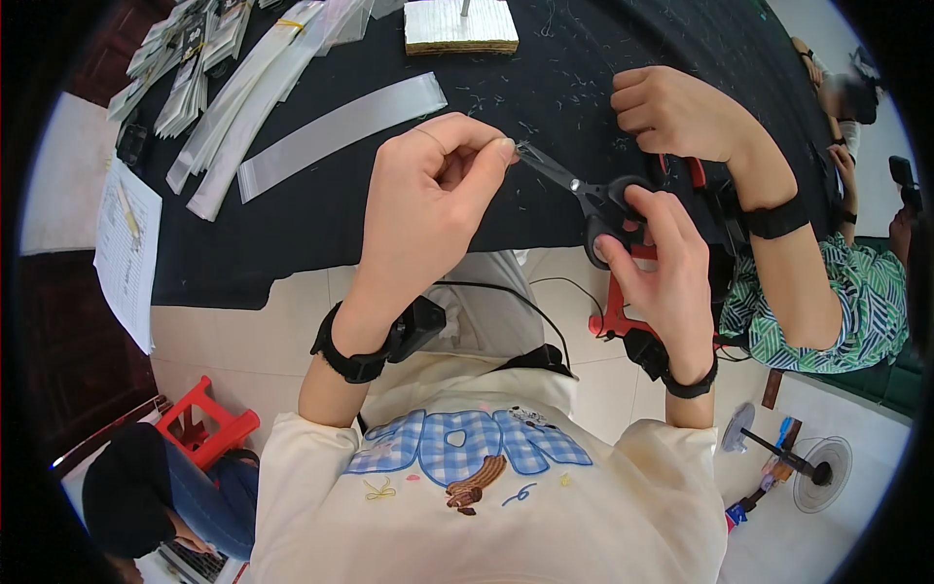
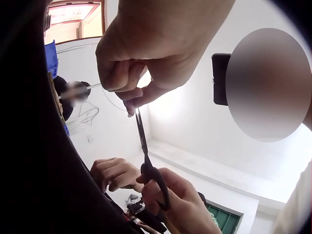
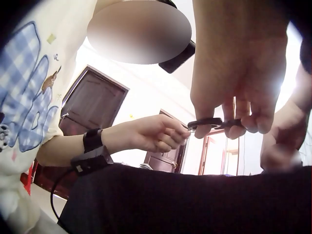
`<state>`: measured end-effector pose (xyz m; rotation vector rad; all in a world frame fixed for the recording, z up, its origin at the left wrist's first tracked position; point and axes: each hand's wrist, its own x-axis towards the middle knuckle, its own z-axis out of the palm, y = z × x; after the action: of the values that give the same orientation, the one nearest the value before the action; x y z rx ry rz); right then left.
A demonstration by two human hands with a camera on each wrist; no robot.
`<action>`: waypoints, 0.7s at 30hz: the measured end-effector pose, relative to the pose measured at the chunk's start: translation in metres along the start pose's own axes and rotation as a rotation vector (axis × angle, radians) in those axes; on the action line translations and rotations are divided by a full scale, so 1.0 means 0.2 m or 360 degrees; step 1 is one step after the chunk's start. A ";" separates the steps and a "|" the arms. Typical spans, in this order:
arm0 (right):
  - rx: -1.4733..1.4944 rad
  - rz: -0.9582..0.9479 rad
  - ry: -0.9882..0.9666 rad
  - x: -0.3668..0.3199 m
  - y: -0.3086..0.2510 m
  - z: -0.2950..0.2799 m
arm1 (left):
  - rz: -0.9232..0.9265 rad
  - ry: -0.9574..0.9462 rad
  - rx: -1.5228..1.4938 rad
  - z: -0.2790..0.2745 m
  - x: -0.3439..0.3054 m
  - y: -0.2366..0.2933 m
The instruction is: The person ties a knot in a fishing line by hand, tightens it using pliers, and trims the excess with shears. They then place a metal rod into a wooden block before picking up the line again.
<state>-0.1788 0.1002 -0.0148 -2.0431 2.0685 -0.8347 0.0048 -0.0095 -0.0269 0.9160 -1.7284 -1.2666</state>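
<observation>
My right hand grips black-handled scissors, thumb and fingers through the handle loops. Their blades point up and left, with the tips right at my left fingertips. My left hand pinches a thin thread between thumb and forefinger; most of it is hidden in the fingers. In the left wrist view the scissors point up at the pinch. The right wrist view shows a handle loop around my finger, and my left hand beyond it.
Short thread scraps litter the black tablecloth. A long clear plastic sleeve lies left of my hands, with more sleeves and bundled packets beyond. A white-topped block with a rod stands ahead. Another person's hand rests at right.
</observation>
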 end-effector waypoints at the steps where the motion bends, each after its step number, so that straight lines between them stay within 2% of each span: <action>1: 0.0009 -0.0014 0.0018 0.00 0.00 0.00 | -0.0001 -0.0001 0.0000 0.00 0.00 0.00; 21: -0.0026 -0.0058 0.0022 -0.02 0.02 0.02 | 0.0103 -0.0036 0.0033 0.00 0.00 -0.03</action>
<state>-0.1797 0.1019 -0.0201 -2.0954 2.0575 -0.8430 0.0063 -0.0116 -0.0331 0.8537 -1.7781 -1.2232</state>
